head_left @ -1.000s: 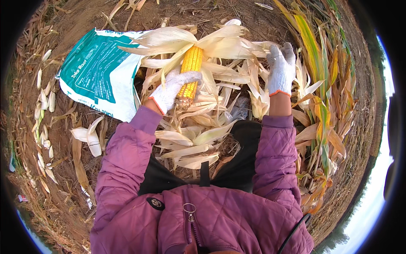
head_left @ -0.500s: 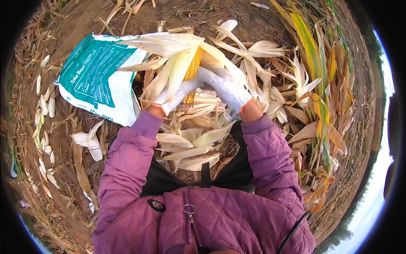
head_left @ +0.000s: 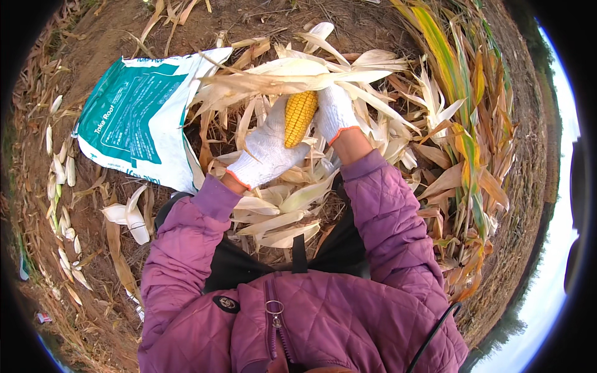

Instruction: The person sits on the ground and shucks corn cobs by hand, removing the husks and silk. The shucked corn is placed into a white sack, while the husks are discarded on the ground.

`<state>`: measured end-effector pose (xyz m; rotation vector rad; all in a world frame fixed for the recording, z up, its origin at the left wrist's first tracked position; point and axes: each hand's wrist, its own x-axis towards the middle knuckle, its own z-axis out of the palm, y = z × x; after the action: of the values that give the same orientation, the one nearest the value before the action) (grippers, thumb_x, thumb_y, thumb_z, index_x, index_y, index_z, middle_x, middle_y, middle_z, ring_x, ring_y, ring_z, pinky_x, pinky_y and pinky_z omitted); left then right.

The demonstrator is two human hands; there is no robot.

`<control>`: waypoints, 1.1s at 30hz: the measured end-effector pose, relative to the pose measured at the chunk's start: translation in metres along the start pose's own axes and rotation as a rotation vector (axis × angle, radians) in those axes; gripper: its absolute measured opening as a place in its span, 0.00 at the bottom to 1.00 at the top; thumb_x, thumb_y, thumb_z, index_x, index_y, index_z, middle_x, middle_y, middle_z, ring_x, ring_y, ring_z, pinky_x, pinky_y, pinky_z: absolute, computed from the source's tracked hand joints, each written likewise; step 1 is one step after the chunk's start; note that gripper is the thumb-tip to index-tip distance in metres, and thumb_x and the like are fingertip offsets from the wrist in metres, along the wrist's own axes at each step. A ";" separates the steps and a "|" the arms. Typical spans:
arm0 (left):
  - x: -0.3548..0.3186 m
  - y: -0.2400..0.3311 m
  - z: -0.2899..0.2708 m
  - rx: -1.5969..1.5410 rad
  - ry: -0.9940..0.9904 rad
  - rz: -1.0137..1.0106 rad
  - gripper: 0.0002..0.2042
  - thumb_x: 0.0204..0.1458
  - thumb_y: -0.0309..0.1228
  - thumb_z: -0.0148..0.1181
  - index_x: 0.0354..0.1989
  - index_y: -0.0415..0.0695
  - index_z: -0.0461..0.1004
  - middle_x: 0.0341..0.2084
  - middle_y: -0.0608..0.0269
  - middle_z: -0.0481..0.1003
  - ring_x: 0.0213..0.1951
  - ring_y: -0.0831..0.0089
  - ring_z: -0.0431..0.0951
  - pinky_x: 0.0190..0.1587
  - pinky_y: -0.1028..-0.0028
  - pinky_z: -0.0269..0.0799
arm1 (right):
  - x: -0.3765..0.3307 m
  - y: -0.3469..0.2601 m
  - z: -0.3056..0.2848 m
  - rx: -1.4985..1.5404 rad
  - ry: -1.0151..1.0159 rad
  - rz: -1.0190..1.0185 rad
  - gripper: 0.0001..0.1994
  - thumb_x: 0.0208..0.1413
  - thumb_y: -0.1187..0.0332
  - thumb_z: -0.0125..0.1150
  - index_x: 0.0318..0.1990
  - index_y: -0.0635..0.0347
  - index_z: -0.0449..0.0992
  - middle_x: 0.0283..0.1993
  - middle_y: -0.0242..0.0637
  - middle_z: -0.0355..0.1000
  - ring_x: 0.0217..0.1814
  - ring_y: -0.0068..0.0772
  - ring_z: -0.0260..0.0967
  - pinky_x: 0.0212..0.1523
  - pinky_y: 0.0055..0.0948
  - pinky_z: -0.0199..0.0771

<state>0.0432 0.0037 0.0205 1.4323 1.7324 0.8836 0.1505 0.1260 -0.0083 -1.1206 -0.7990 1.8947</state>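
Note:
A yellow corn cob [head_left: 301,119] sits between my two white-gloved hands, its bare tip toward me. My left hand [head_left: 268,148] is closed around the cob from the left and below. On its far side, pale husk leaves [head_left: 280,79] are peeled back and spread sideways. My right hand [head_left: 336,113] is closed at the cob's far end, against the base of the husk; its fingertips are partly hidden. Under my hands lies a heap of loose dry husks [head_left: 289,208].
A green and white sack [head_left: 134,118] lies at the left, its opening toward the husk heap. Farther left is a row of husked pieces [head_left: 62,168]. Dry corn stalks and leaves [head_left: 469,168] are piled along the right. Brown soil [head_left: 249,22] with straw stretches beyond.
The cob has turned so its tip points toward me, and the husks have swung to lie across its far end. My right hand has moved up to the cob's base.

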 end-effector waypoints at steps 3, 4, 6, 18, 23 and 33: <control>-0.001 -0.001 -0.008 -0.019 -0.074 0.000 0.43 0.40 0.40 0.65 0.65 0.43 0.47 0.49 0.45 0.69 0.51 0.47 0.72 0.50 0.60 0.70 | -0.007 -0.015 0.011 0.087 -0.109 0.023 0.13 0.58 0.67 0.55 0.48 0.63 0.69 0.40 0.42 0.72 0.38 0.37 0.73 0.38 0.35 0.77; -0.002 0.000 -0.010 -0.041 -0.102 0.002 0.43 0.40 0.40 0.65 0.64 0.42 0.47 0.49 0.45 0.69 0.51 0.48 0.72 0.50 0.61 0.70 | -0.009 -0.020 0.015 0.068 -0.117 0.016 0.13 0.57 0.67 0.55 0.48 0.63 0.69 0.38 0.42 0.72 0.37 0.38 0.73 0.38 0.36 0.77; -0.004 -0.006 -0.010 -0.069 -0.118 0.051 0.45 0.42 0.40 0.65 0.65 0.40 0.45 0.49 0.46 0.69 0.51 0.50 0.72 0.51 0.64 0.69 | -0.011 -0.029 0.022 0.030 -0.133 0.004 0.13 0.57 0.68 0.54 0.48 0.63 0.69 0.36 0.42 0.72 0.35 0.39 0.73 0.36 0.37 0.78; -0.011 -0.025 0.014 -0.884 -0.231 0.110 0.36 0.46 0.30 0.66 0.62 0.39 0.53 0.51 0.59 0.66 0.52 0.73 0.68 0.55 0.74 0.65 | 0.003 -0.027 0.017 0.220 -0.161 0.017 0.12 0.62 0.56 0.51 0.35 0.55 0.67 0.22 0.30 0.63 0.23 0.29 0.64 0.28 0.37 0.76; -0.013 -0.018 0.016 -1.028 -0.247 -0.083 0.32 0.45 0.26 0.64 0.60 0.40 0.57 0.46 0.63 0.68 0.46 0.77 0.70 0.49 0.76 0.69 | 0.001 -0.026 0.029 0.178 0.017 -0.088 0.13 0.63 0.59 0.49 0.30 0.57 0.64 0.20 0.31 0.61 0.18 0.28 0.60 0.25 0.34 0.74; -0.023 -0.011 0.020 -1.123 -0.135 -0.187 0.31 0.46 0.27 0.63 0.60 0.40 0.57 0.43 0.62 0.70 0.41 0.76 0.72 0.43 0.76 0.70 | 0.005 -0.012 0.037 0.020 0.087 -0.243 0.16 0.64 0.57 0.47 0.29 0.60 0.64 0.18 0.34 0.62 0.17 0.30 0.61 0.22 0.34 0.72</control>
<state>0.0574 -0.0194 0.0032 0.5411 0.9213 1.3016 0.1194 0.1319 0.0142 -1.0364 -0.8261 1.6378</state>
